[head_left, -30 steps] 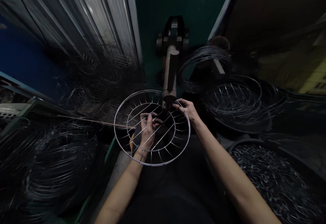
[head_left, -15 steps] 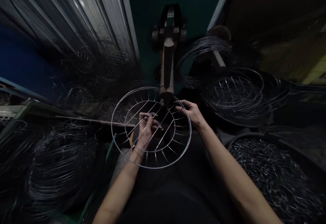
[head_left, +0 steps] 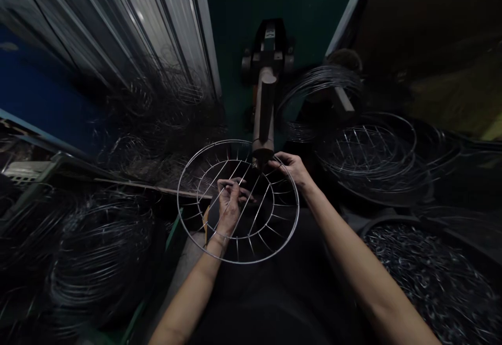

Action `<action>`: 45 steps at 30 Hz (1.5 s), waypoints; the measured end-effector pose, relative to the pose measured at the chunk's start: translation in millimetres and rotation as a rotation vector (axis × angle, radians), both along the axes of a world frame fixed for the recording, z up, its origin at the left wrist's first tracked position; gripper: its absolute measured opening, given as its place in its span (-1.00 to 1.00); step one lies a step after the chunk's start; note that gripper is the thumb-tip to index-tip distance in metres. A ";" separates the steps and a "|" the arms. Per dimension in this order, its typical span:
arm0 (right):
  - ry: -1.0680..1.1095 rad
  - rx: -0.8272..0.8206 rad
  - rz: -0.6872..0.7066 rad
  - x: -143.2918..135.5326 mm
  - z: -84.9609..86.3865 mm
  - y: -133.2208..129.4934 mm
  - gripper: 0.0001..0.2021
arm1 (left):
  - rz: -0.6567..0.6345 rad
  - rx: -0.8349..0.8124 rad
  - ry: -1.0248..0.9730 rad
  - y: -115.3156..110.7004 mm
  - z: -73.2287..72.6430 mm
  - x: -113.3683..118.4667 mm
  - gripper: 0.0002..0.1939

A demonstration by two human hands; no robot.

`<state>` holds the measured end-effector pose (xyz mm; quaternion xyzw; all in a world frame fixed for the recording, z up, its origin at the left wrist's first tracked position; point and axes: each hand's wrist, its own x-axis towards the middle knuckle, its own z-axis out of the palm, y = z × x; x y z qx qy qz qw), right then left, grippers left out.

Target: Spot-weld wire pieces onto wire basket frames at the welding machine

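Observation:
A round wire rack with two rings and parallel cross wires hangs level below the tip of a machine arm. My left hand is beneath the rack, its fingers curled around a cross wire near the middle. At the far right part of the outer ring, beside the machine tip, my right hand pinches the rim between thumb and fingers. The rack's far edge passes behind the machine tip, where the contact is too dark to make out.
A tub of small metal pieces stands at the right, with wire rings behind it. Coiled wire fills the left side. A green machine body rises ahead.
The whole view has shifted, so things appear slightly lower and to the right. Both hands keep hold of the rack, and my right hand's fingers are closer together at the rim.

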<state>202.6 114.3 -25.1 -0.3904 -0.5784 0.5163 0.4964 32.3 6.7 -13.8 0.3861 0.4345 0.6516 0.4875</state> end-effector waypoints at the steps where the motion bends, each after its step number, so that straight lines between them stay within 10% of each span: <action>1: 0.006 -0.002 0.005 -0.1 -2.1 0.7 -0.64 | 0.001 -0.009 -0.006 -0.2 -0.5 0.1 -0.67; 9: 0.087 -0.023 0.056 4.6 -16.6 2.6 -0.61 | -0.022 -0.061 -0.032 -0.3 -14.9 -4.3 -0.66; 15: -0.130 0.036 -0.106 47.2 -15.7 -54.5 -0.59 | -0.025 -0.037 -0.027 0.9 -8.4 -1.6 -0.64; 22: -0.547 0.007 -0.292 101.7 -91.8 -132.7 -0.64 | -0.137 -0.097 0.197 -6.1 15.4 -23.8 -0.68; 29: -0.844 0.187 -0.387 97.0 -152.1 -153.6 -0.62 | -0.133 -0.130 0.555 -21.2 67.4 -26.8 -0.62; 45: -0.932 0.271 -0.365 92.0 -158.0 -151.7 -0.63 | -0.077 -0.128 0.886 -12.2 91.6 -18.0 -0.69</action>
